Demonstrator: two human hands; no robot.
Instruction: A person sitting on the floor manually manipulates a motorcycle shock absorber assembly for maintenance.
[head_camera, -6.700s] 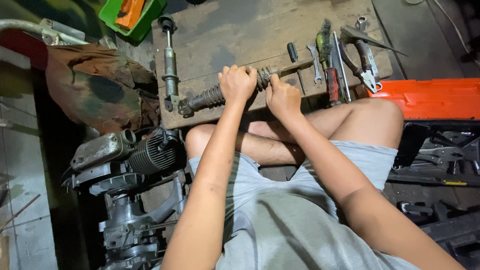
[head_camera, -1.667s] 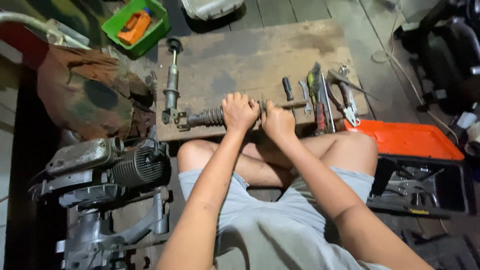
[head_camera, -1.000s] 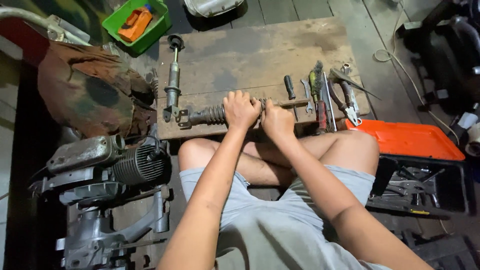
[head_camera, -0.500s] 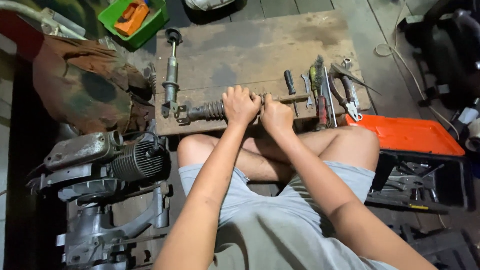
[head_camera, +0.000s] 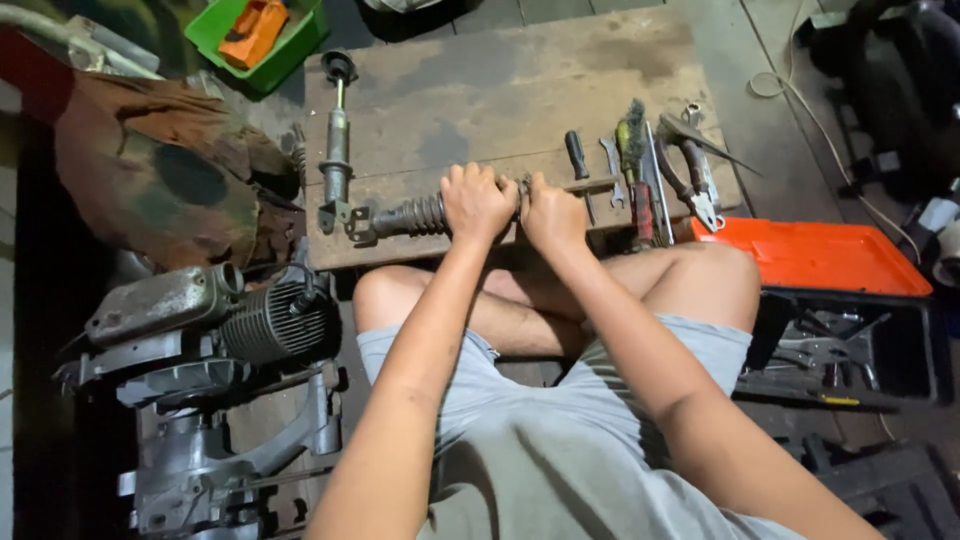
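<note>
A coil-sprung shock absorber, lying along the near edge of the wooden board, is being gripped by the closed left hand and right hand. The spring appears still fitted, so disassembly is being judged unfinished; a bare damper is lying alongside.

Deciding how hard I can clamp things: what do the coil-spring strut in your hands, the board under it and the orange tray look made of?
Coil-spring strut: looks like bare steel, dull grey, grimy coils. Board: wood, unfinished, stained, plank seams visible. Orange tray: probably moulded plastic, smooth even colour. Left hand and right hand both grip the strut.
</note>
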